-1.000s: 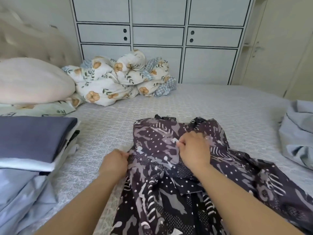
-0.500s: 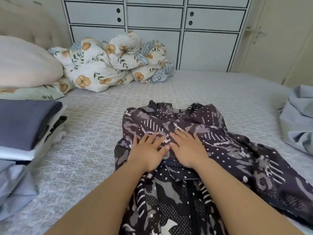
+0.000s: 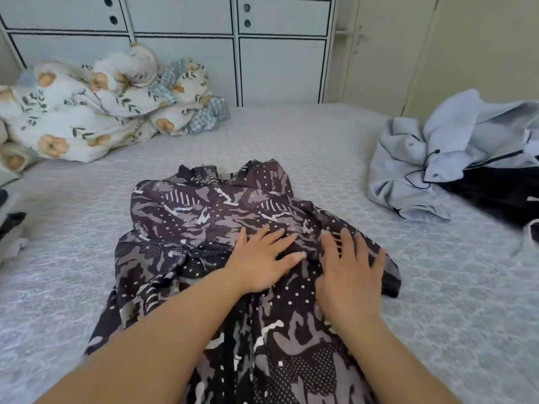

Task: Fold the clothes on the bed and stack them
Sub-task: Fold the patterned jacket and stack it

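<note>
A dark patterned dress (image 3: 204,211) with grey shapes and white dots lies spread on the grey bed (image 3: 291,135), its neckline pointing away from me. My left hand (image 3: 259,258) lies flat on its middle with straight, spread fingers. My right hand (image 3: 351,266) presses flat on the cloth just to the right, near a folded-in sleeve edge. A crumpled light grey garment (image 3: 423,158) and a black one (image 3: 501,191) lie at the right. The edge of a stack of folded clothes (image 3: 8,228) shows at the far left.
A bunched floral duvet (image 3: 96,103) sits at the back left of the bed. White cabinet doors (image 3: 280,68) stand behind the bed, and a beige door is at the back right.
The view has swung right, so the folded stack has nearly left the frame. Both hands have slid rightwards across the dress, still flat on it, and have drawn apart.
</note>
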